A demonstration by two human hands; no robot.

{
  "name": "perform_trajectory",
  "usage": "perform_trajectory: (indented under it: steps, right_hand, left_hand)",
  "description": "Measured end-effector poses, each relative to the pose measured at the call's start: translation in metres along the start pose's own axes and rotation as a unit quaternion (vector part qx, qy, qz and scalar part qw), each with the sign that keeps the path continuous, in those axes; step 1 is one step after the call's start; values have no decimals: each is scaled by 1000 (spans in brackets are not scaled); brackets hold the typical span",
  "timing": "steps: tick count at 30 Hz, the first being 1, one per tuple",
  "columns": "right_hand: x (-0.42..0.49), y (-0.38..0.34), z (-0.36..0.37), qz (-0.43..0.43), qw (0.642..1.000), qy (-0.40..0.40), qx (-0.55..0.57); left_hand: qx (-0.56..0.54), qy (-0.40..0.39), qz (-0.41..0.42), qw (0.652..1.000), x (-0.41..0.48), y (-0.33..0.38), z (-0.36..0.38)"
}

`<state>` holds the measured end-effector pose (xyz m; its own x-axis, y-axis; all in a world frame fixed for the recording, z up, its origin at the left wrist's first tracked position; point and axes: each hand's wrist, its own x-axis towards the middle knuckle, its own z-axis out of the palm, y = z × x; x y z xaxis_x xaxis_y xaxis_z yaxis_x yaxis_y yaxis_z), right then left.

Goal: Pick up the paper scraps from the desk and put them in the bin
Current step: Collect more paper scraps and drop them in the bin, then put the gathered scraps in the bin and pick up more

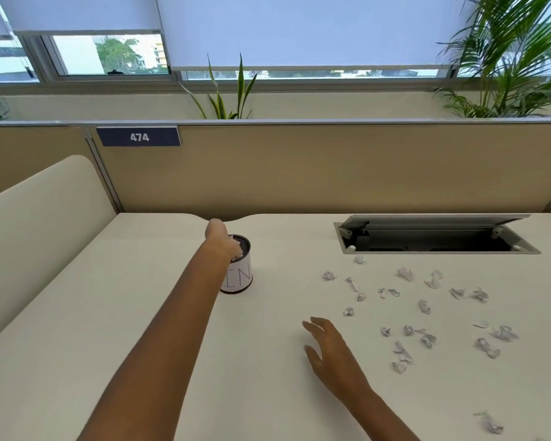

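A small white cylindrical bin (240, 275) with a dark rim and hand-written letters stands on the cream desk (140, 313). My left hand (220, 238) is bent down over the bin's mouth, its fingers closed on a white paper scrap (237, 241) right at the opening. My right hand (326, 342) hovers low over the desk, fingers spread, holding nothing. Several crumpled paper scraps (423, 305) lie scattered to the right of that hand, the nearest one (349, 311) just beyond its fingertips.
An open cable hatch (433, 241) with a raised lid is sunk in the desk at the back right. A tan partition (299, 167) closes off the far edge, a cream side panel (35, 224) the left. Plants (506, 58) stand behind the partition.
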<state>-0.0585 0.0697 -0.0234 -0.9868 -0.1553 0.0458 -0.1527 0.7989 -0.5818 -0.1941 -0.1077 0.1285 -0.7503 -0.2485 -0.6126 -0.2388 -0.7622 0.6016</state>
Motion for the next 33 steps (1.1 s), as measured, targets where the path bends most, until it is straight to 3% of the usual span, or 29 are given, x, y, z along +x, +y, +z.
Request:
perform_trajectory:
  steps: [5, 9, 12, 14, 17, 20, 23, 25, 29, 31, 33]
  right_hand:
    - [16, 19, -16, 0, 1000, 29, 3]
    - [37, 32, -37, 12, 997, 68, 21]
    - [56, 46, -54, 36, 994, 97, 19]
    - [72, 56, -65, 60, 992, 110, 12]
    - [99, 72, -78, 95, 989, 108, -22]
    - [122, 84, -86, 121, 987, 91, -54]
    - [138, 92, -91, 136, 986, 60, -71]
    - [144, 97, -90, 137, 987, 23, -84]
    - [148, 110, -82, 103, 984, -41, -138]
    - [147, 116, -79, 93, 981, -29, -165]
    - [145, 119, -77, 94, 981, -3, -171]
  left_hand:
    - [40, -2, 26, 999, 12, -13, -3]
    - [159, 40, 187, 969, 9, -43, -5]
    - [314, 15, 388, 867, 10, -81, -15]
    - [395, -48, 467, 790, 14, -107, -20]
    - [528, -151, 459, 698, 23, -139, -19]
    - [655, -224, 425, 583, 36, -168, -10]
    - [758, -255, 391, 456, 45, -185, 1]
    - [799, -254, 376, 395, 52, -191, 8]
    - [832, -259, 343, 353, 66, -191, 11]
    - [824, -269, 342, 363, 71, -191, 7]
    - [800, -264, 365, 396, 73, -191, 1]
